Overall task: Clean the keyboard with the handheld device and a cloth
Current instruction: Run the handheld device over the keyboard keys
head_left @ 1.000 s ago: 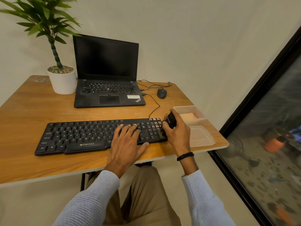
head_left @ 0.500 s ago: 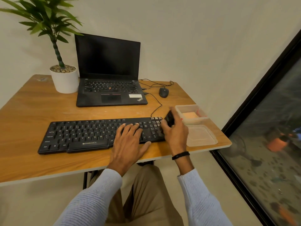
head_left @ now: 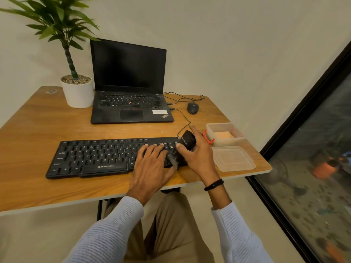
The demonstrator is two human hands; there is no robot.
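A black keyboard (head_left: 98, 157) lies across the wooden table (head_left: 38, 130) in front of me. My left hand (head_left: 152, 168) rests flat on its right half, fingers straight on the keys. My right hand (head_left: 199, 154) grips a small black handheld device (head_left: 187, 142) over the keyboard's right end, its blurred lower tip touching the keys. An orange cloth (head_left: 223, 135) lies folded inside a clear plastic box (head_left: 218, 126) to the right.
The box's lid (head_left: 233, 158) lies at the table's front right corner. Behind the keyboard stand an open black laptop (head_left: 129, 82), a mouse (head_left: 192, 108) with its cable, and a potted plant (head_left: 76, 90). A dark glass pane runs along the right.
My right hand has shifted the device slightly over the keyboard's right end, and its tip now looks blurred. My left hand stays on the keys.
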